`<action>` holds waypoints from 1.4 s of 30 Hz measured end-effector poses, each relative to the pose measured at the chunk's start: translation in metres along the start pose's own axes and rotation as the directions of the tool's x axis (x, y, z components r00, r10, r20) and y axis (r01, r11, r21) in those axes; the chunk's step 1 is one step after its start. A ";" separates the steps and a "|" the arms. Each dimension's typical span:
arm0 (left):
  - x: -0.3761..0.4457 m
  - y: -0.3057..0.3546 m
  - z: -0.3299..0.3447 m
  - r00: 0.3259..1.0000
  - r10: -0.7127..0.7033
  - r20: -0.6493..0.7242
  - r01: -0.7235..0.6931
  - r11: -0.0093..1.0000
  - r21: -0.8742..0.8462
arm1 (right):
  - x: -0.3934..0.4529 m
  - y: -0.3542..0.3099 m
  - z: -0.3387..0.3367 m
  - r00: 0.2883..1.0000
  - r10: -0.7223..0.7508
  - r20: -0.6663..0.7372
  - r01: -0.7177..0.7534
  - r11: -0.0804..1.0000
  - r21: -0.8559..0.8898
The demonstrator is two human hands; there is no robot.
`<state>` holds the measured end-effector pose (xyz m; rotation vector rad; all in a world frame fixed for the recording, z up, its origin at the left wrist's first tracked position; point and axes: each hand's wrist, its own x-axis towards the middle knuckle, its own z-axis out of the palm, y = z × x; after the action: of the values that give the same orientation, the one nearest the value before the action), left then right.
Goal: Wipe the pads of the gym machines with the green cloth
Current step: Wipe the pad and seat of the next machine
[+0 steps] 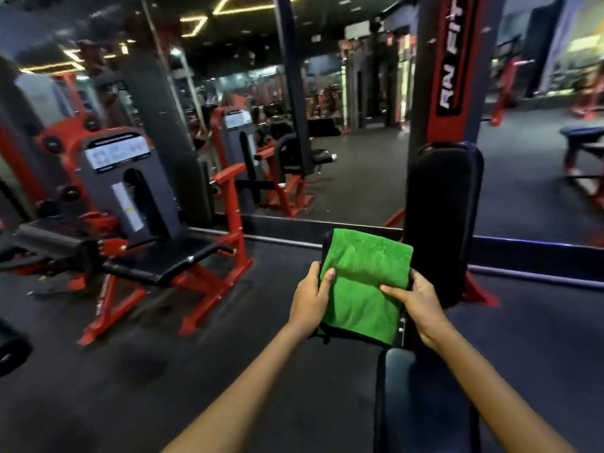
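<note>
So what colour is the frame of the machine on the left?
Red frame, clearest in the head view.

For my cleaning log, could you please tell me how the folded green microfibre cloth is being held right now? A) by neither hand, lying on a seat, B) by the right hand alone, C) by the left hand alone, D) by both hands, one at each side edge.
D: the left hand and the right hand each grip a side edge of the folded green microfibre cloth, thumbs on top.
</note>
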<state>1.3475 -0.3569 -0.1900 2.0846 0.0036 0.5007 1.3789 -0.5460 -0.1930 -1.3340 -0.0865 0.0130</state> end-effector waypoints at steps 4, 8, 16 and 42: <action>0.073 -0.005 0.040 0.991 0.032 0.128 -0.019 0.995 -0.100 | 0.050 -0.008 -0.019 0.986 -0.042 -0.159 0.033 0.998 -0.062; 0.135 -0.003 0.089 0.973 0.093 0.210 -0.063 0.987 -0.145 | 0.091 -0.020 -0.041 0.954 -0.099 -0.284 0.062 0.989 -0.137; 0.249 0.019 0.185 0.937 0.291 0.193 -0.221 0.922 -0.317 | 0.195 -0.035 -0.074 0.645 -0.399 -0.652 0.156 0.903 -0.400; 0.417 0.085 0.255 0.599 0.789 0.135 -0.550 0.528 -0.647 | 0.326 0.011 -0.059 0.307 -0.776 -0.551 -0.267 0.485 -0.833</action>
<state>1.8030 -0.5286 -0.0918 1.4875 -1.1635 0.4301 1.7088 -0.5815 -0.1994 -2.0991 0.7826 -1.3893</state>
